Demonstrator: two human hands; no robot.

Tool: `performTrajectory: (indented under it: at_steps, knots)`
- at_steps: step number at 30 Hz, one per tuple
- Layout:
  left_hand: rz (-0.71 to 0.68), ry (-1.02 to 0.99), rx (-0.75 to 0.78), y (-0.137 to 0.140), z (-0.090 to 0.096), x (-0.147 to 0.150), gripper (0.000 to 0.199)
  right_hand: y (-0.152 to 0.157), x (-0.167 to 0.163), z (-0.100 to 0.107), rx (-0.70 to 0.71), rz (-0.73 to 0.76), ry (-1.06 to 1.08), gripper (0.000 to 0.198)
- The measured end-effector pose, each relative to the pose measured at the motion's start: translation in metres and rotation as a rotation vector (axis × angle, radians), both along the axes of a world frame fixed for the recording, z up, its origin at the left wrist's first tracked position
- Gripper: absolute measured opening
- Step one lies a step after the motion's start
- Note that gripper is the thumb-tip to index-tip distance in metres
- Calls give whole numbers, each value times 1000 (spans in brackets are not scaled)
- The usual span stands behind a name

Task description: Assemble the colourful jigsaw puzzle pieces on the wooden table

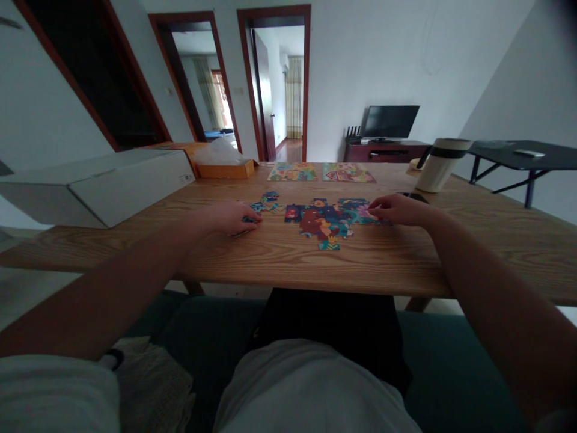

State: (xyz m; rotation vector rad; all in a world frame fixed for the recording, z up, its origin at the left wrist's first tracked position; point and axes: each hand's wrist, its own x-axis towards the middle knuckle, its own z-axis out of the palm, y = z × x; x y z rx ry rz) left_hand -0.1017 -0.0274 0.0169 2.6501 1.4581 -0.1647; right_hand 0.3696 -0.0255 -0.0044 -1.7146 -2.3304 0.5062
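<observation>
A partly joined jigsaw puzzle (322, 219) with dark blue, brown and orange parts lies in the middle of the wooden table. My right hand (399, 209) is at its right edge, thumb and fingers pinched on a puzzle piece beside the pink patch; the fingers hide most of that piece. To the left of the puzzle, my left hand (229, 218) is curled over a dark puzzle piece (249, 220), low against the tabletop. Several loose puzzle pieces (270, 197) lie just beyond the left hand.
Two colourful picture sheets (293, 172) lie at the table's (270, 264) far edge. A long white box (130, 180) and an orange tissue box (225, 168) stand at left. At right are a cream tumbler (439, 168) and a dark phone-like object (413, 196) behind my right hand.
</observation>
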Motion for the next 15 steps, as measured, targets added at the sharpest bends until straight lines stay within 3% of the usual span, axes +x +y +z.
performTrajectory:
  at_steps: [7,12,15]
  knots:
    - [85,-31,-62,4,13,-21,54,1,-1,-1,-16,-19,2,51]
    - [266,-56,70,20,10,-14,68,1,-2,-1,-12,8,23,51]
    - [314,-71,62,29,4,-5,82,1,-2,-1,4,23,26,48]
